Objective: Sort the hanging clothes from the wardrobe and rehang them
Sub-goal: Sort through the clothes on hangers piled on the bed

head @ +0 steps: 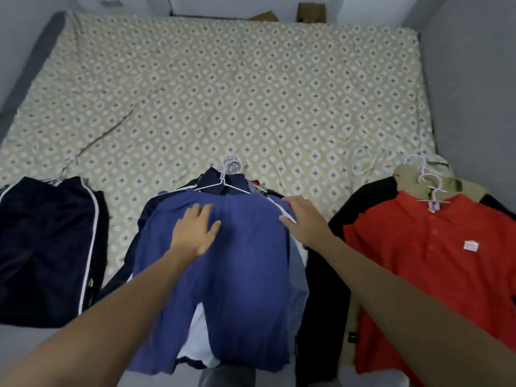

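Observation:
Three piles of clothes on hangers lie along the near edge of the bed (223, 88). In the middle pile the top piece is a blue garment (240, 275) on a white wire hanger (223, 185). My left hand (195, 230) lies flat on its upper left part, fingers spread. My right hand (303, 222) rests palm down on its right shoulder edge, holding nothing. To the left lies a dark navy garment with white stripes (47, 247). On the right a red polo shirt (430, 261) tops a pile with several pale hangers (431, 196).
The bed carries a beige sheet with a diamond pattern. Grey walls (469, 79) close in on both sides. A cardboard box (311, 12) stands beyond the bed's far edge. Black clothing (326, 303) lies between the middle and right piles.

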Demonstrator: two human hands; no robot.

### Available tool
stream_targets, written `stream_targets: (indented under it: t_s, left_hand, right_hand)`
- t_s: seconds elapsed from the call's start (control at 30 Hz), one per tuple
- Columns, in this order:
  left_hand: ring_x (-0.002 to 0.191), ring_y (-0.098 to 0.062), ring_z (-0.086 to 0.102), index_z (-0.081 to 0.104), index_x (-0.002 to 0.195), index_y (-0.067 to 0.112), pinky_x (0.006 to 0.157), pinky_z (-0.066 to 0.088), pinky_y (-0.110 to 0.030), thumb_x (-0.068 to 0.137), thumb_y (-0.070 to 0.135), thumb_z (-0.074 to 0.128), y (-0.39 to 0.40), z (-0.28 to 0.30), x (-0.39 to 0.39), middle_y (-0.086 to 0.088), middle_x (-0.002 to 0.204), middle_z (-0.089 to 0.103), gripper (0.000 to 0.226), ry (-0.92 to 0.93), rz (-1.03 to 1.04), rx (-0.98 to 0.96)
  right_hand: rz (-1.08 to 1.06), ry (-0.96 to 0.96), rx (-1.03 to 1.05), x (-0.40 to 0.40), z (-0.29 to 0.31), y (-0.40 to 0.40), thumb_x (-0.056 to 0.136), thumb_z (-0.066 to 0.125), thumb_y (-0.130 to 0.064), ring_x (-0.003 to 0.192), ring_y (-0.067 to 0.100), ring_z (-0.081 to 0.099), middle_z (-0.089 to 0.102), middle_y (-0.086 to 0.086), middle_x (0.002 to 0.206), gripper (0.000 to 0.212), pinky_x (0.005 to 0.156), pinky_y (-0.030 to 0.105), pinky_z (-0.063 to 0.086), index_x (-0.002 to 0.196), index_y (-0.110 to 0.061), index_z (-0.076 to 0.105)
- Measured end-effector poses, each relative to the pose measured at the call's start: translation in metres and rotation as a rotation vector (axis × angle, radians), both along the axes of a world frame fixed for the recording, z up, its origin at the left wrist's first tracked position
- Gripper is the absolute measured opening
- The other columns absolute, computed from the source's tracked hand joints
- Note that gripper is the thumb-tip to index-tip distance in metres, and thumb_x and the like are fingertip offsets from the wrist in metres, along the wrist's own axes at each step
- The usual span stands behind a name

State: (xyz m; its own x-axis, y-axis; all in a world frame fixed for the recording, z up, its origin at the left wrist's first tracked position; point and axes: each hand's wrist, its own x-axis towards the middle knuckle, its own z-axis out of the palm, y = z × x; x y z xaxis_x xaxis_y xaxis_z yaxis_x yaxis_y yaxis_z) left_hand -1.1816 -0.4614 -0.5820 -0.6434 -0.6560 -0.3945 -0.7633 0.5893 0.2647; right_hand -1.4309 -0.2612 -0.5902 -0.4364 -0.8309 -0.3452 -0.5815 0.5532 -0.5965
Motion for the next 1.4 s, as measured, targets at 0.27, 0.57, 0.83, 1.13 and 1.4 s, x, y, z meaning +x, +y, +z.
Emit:
stream_targets:
  t_s: [0.27,0.57,0.83,1.13,1.4]
  left_hand:
    - [0.14,-0.038,0.038,0.033,0.158,0.02,0.108,0.042,-0.055,0.104,0.049,0.047,-0.129,-0.066,0.053,-0.015,0.154,0.04,0.063,-0.075,0.063,0.008]
    - [0.138,-0.035,0.04,0.045,0.147,0.017,0.106,0.041,-0.054,0.106,0.052,0.044,-0.155,-0.104,0.05,-0.014,0.15,0.044,0.054,-0.124,0.067,0.101]
    - [0.12,-0.037,0.049,0.057,0.119,0.014,0.095,0.046,-0.051,0.106,0.055,0.037,-0.152,-0.104,0.052,-0.013,0.125,0.054,0.047,0.005,0.074,0.025]
    - [0.086,-0.027,0.054,0.048,0.083,0.014,0.066,0.042,-0.041,0.108,0.044,0.041,-0.123,-0.042,0.055,0.003,0.083,0.053,0.04,0.221,0.112,-0.002]
    - [0.076,-0.02,0.053,0.042,0.076,0.02,0.065,0.044,-0.042,0.106,0.043,0.053,-0.073,0.019,0.092,0.005,0.072,0.051,0.039,0.432,0.124,-0.025]
  right_hand:
    - [-0.073,-0.02,0.258,0.031,-0.086,-0.088,0.103,0.058,-0.047,0.145,0.038,0.038,0.038,0.013,0.159,0.072,0.118,0.052,0.036,0.161,-0.016,0.028]
    - [-0.049,0.209,0.379,0.034,-0.123,-0.1,0.103,0.059,-0.046,0.131,0.043,0.043,0.042,0.021,0.147,0.065,0.108,0.049,0.041,0.152,-0.01,0.037]
    - [-0.157,0.204,0.268,0.033,-0.121,-0.097,0.102,0.061,-0.037,0.111,0.037,0.056,0.056,0.014,0.125,0.041,0.091,0.051,0.05,0.131,-0.01,0.051]
    - [-0.07,0.069,0.239,0.029,-0.076,-0.072,0.098,0.067,-0.033,0.12,0.037,0.052,0.057,0.014,0.128,0.038,0.098,0.043,0.043,0.128,-0.014,0.057]
    - [-0.136,-0.009,0.002,0.06,-0.016,-0.025,0.102,0.058,-0.049,0.101,0.022,0.056,0.062,-0.002,0.106,0.024,0.084,0.035,0.04,0.102,-0.025,0.062]
